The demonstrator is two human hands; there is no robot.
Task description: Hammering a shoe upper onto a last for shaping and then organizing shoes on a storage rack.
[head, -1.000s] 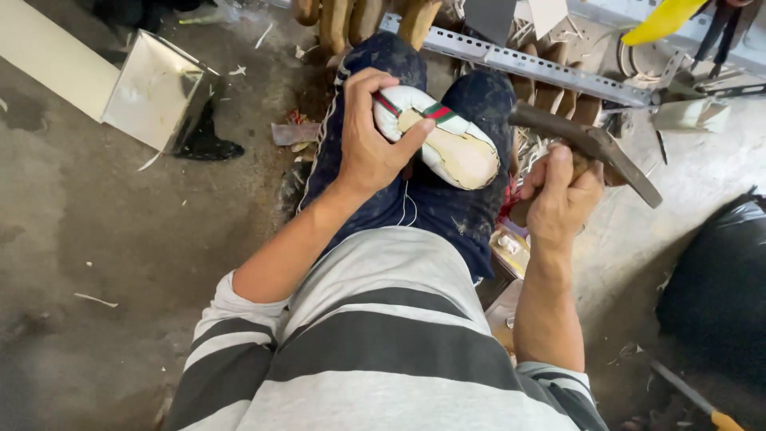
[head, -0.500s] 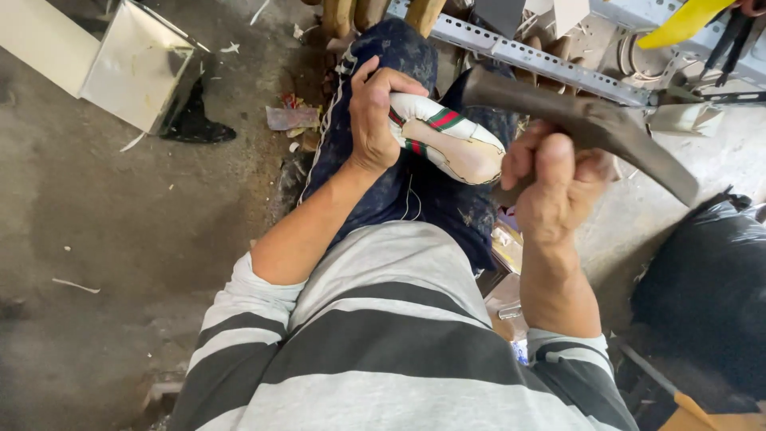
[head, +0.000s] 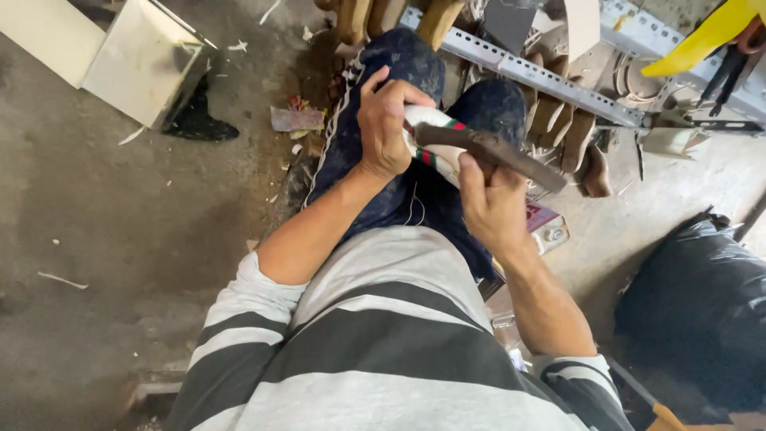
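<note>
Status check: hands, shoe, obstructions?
Left hand gripping white shoe with red-green stripe on lap. Right hand holding dark metal hammer against it. Nothing blocking.

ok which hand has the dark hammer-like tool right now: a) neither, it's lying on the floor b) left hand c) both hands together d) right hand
d: the right hand grips the handle of the dark tool, whose other end lies against the white shoe, while the left hand holds that shoe on the lap.
</note>
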